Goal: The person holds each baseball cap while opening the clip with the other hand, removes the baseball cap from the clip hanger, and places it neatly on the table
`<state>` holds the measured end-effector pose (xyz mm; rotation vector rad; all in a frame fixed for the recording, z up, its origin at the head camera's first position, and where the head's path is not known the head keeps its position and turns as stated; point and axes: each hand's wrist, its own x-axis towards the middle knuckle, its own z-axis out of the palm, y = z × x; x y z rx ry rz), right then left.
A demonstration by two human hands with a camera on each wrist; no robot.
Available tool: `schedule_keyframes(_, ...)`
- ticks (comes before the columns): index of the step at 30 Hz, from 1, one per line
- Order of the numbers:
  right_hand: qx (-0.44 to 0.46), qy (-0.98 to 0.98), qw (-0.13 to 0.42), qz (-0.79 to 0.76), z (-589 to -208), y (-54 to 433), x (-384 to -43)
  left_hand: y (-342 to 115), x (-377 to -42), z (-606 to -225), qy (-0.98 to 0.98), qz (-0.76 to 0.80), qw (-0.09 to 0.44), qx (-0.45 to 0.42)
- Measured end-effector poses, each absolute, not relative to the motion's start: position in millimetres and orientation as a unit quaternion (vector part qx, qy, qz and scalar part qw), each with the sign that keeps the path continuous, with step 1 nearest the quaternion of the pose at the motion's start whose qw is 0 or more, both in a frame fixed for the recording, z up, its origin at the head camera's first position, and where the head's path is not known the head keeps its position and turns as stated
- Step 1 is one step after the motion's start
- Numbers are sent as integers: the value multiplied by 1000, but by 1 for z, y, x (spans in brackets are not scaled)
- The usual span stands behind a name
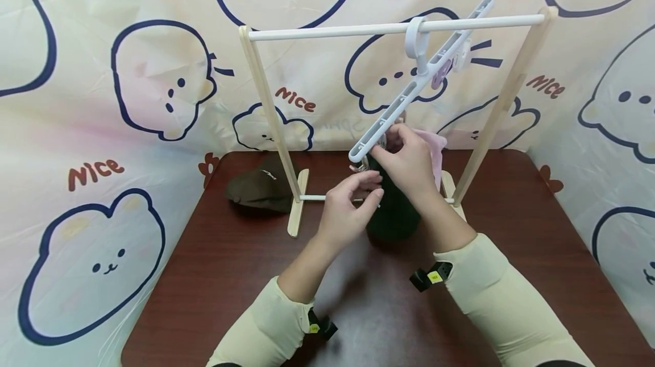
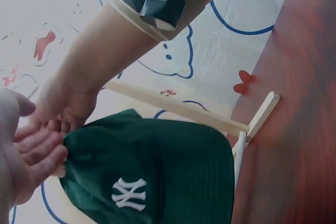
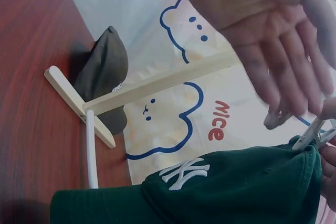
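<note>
A dark green cap (image 1: 391,216) with a white NY emblem (image 2: 129,194) hangs beneath the near end of a pale clip hanger (image 1: 422,75). A clip (image 3: 308,136) bites the cap's edge. My right hand (image 1: 411,165) pinches this clip just under the hanger bar; in the right wrist view only its fingertips show at the right edge. My left hand (image 1: 348,207) is beside the cap's upper edge, fingers slightly bent and thumb apart, with nothing gripped. The left wrist view shows those fingers right at the cap's edge, where they overlap the right hand's fingers.
The hanger hooks over the white rail (image 1: 327,31) of a wooden stand (image 1: 271,111). A purple clip (image 1: 441,74) and a white clip (image 1: 462,57) are on its far half. Pink cloth (image 1: 437,153) shows behind my right hand. A brown cap (image 1: 261,185) lies by the stand's left foot.
</note>
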<state>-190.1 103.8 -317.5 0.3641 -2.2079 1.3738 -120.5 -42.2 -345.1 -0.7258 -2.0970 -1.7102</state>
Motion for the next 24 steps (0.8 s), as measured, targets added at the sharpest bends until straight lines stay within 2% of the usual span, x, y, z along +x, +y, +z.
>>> schedule_keyframes(4,134,-811,255,510,-317,104,-188,-38,-121,-347,-756,-597,127,-237)
schedule_keyframes(10,137,-809,260,509,-317,104,-189,-34,-126,-354,-767,-585,110,-242)
schedule_keyframes(16,162,-807,270,499,-315,103,-190,-37,-127,-352,-783,-564,127,-229)
schedule_keyframes(24,214,-809,258,482,-312,103,-194,-43,-132,-349,-804,-522,169,-228)
